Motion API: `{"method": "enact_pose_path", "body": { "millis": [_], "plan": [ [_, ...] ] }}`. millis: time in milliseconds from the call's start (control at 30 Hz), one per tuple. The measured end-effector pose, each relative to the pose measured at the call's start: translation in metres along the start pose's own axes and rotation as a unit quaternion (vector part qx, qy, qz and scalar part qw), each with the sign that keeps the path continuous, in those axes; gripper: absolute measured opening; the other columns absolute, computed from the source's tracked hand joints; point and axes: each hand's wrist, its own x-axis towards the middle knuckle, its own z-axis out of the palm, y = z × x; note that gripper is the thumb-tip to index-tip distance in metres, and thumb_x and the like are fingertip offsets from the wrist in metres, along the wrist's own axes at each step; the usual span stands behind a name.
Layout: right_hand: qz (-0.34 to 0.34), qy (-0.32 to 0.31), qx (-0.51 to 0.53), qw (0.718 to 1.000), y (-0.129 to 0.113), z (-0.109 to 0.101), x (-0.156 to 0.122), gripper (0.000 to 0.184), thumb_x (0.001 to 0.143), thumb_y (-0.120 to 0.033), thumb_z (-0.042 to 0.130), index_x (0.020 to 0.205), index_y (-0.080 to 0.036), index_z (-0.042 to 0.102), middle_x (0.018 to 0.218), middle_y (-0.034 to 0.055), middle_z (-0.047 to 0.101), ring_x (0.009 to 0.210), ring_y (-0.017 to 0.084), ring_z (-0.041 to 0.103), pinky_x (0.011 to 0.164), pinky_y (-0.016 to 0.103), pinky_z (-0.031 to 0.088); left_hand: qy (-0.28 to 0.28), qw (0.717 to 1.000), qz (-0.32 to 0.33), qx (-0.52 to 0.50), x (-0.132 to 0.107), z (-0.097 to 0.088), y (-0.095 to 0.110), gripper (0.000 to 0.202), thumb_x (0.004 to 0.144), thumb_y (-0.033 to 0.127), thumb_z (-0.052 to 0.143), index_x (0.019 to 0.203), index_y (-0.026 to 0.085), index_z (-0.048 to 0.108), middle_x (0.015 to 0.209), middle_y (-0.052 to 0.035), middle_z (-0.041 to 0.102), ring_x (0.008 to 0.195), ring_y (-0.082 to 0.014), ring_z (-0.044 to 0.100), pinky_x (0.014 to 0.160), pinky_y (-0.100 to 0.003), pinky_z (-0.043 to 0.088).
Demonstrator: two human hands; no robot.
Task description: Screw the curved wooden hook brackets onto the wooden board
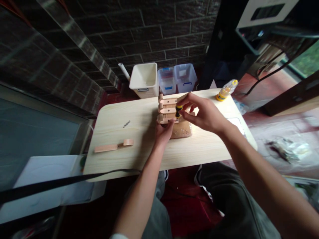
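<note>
My right hand (203, 111) pinches a short yellow-and-black screwdriver (178, 112), held upright with its tip down on a wooden piece. My left hand (163, 133) grips the near end of that wooden piece (163, 118), thumb on top close to the screwdriver's tip. Similar pale wooden pieces with curved ends and dark holes lie side by side just beyond it. Under them sits a brown block (182, 130) that looks wrapped in clear film. Farther left on the table lies a separate wooden piece with a curled end (113, 146).
Several small dark screws (126, 124) lie on the light wood table (109, 118). A clear bottle with yellow cap and base (226, 90) stands at the back right. Behind the table are a cream bin (144, 78) and two clear plastic boxes. A black strap crosses the lower left.
</note>
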Motion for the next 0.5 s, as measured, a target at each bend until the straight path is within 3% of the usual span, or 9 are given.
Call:
{"method": "enact_pose_path", "body": {
  "millis": [133, 300, 500],
  "plan": [
    [-0.010, -0.029, -0.029, 0.999, -0.002, -0.001, 0.009, 0.020, 0.091, -0.021, 0.070, 0.110, -0.021, 0.069, 0.104, 0.0048, 0.079, 0.085, 0.019, 0.075, 0.074, 0.029, 0.059, 0.009, 1.000, -0.013, 0.009, 0.003, 0.001, -0.001, 0.037, 0.084, 0.037, 0.086, 0.115, 0.021, 0.074, 0.109, -0.0127, 0.082, 0.106, -0.0333, 0.079, 0.096, -0.046, 0.064],
    [-0.026, -0.094, -0.104, 0.990, -0.005, -0.004, 0.025, 0.031, 0.094, -0.020, 0.067, 0.124, -0.019, 0.073, 0.107, 0.0067, 0.079, 0.079, 0.016, 0.075, 0.070, 0.026, 0.058, 0.017, 1.000, -0.013, 0.006, 0.003, 0.004, -0.002, 0.042, 0.083, 0.034, 0.085, 0.120, 0.021, 0.072, 0.110, -0.0110, 0.081, 0.105, -0.0302, 0.080, 0.095, -0.041, 0.063],
    [-0.064, -0.212, -0.235, 0.947, -0.009, -0.010, 0.043, 0.019, 0.091, -0.015, 0.072, 0.108, -0.020, 0.078, 0.100, 0.0082, 0.081, 0.079, 0.019, 0.072, 0.071, 0.030, 0.051, 0.015, 0.999, 0.040, -0.009, 0.005, 0.002, -0.008, 0.048, 0.081, 0.035, 0.086, 0.123, 0.020, 0.069, 0.118, -0.0115, 0.078, 0.118, -0.0308, 0.075, 0.101, -0.039, 0.060]
  ]
}}
